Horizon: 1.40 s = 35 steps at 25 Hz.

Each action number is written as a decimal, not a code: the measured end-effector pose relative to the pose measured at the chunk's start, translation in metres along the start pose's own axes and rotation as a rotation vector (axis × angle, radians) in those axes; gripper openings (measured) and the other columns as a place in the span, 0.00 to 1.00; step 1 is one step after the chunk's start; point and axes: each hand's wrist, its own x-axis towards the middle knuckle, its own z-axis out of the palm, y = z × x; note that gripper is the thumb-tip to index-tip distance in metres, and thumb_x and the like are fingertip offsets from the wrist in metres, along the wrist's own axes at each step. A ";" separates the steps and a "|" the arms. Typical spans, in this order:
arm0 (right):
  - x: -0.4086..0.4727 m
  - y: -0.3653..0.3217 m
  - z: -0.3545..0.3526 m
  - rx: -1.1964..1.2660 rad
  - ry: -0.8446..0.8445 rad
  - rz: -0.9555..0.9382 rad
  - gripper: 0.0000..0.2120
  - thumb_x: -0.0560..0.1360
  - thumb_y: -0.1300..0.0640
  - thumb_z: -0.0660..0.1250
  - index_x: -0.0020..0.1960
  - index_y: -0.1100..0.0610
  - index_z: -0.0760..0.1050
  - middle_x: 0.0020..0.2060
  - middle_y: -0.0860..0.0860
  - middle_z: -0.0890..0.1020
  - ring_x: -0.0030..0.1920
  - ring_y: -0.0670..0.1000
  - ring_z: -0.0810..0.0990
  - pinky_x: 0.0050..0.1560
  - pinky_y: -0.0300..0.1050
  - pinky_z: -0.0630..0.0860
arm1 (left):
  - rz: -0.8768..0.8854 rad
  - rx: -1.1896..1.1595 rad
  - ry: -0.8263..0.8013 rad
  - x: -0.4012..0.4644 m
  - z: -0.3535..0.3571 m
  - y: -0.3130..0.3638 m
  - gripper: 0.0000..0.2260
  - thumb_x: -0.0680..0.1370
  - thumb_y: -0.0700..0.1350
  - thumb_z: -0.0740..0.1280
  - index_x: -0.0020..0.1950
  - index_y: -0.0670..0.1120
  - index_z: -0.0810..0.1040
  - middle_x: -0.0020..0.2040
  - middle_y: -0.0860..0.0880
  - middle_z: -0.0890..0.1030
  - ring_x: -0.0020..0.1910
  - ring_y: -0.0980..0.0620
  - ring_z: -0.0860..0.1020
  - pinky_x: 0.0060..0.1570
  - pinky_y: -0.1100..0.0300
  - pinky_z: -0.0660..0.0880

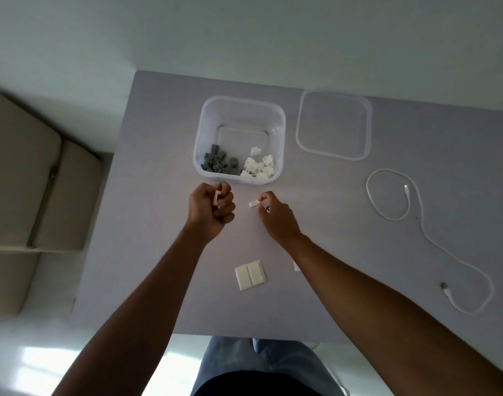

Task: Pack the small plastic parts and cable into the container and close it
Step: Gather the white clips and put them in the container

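Observation:
A clear square container [204, 132] stands open on the grey table, holding grey parts [217, 161] at its near left and white parts [259, 167] at its near right. Just in front of it, my left hand [210, 210] grips a small white plastic part [216, 199] in curled fingers. My right hand [276, 215] pinches another small white part [253, 203] between thumb and fingertip. The clear lid [333, 124] lies flat to the container's right. A white cable [433, 241] lies loosely looped at the right of the table.
A flat white square plate [249, 275] lies on the table between my forearms. A small white piece [296, 266] peeks out beside my right forearm. A beige sofa [30, 195] stands left of the table [159, 267]. My legs are at the near edge.

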 end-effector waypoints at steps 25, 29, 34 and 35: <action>0.099 -0.104 -0.074 1.329 -0.336 0.143 0.06 0.70 0.62 0.57 0.40 0.57 0.72 0.26 0.50 0.70 0.24 0.46 0.62 0.24 0.34 0.57 | 0.294 0.822 0.394 0.144 0.020 0.134 0.19 0.81 0.52 0.61 0.36 0.42 0.80 0.26 0.50 0.74 0.23 0.55 0.71 0.23 0.65 0.68; 0.151 -0.104 -0.067 1.412 -0.370 0.127 0.09 0.65 0.61 0.52 0.38 0.60 0.70 0.29 0.54 0.71 0.24 0.47 0.60 0.24 0.34 0.57 | 0.328 0.880 0.441 0.158 0.023 0.140 0.18 0.81 0.51 0.62 0.38 0.42 0.81 0.28 0.49 0.77 0.26 0.52 0.73 0.26 0.62 0.71; 0.186 -0.099 -0.024 1.309 -0.143 0.370 0.15 0.74 0.54 0.53 0.38 0.59 0.76 0.31 0.54 0.77 0.28 0.51 0.71 0.27 0.38 0.63 | 0.349 1.161 0.517 0.172 0.027 0.138 0.15 0.82 0.44 0.59 0.45 0.38 0.82 0.40 0.46 0.81 0.36 0.52 0.76 0.44 0.57 0.73; 0.190 -0.100 -0.015 1.273 -0.075 0.428 0.16 0.76 0.52 0.55 0.38 0.58 0.76 0.30 0.54 0.77 0.28 0.52 0.72 0.26 0.38 0.64 | 0.350 1.198 0.530 0.174 0.028 0.136 0.14 0.82 0.43 0.58 0.47 0.37 0.81 0.41 0.46 0.79 0.38 0.52 0.74 0.44 0.56 0.73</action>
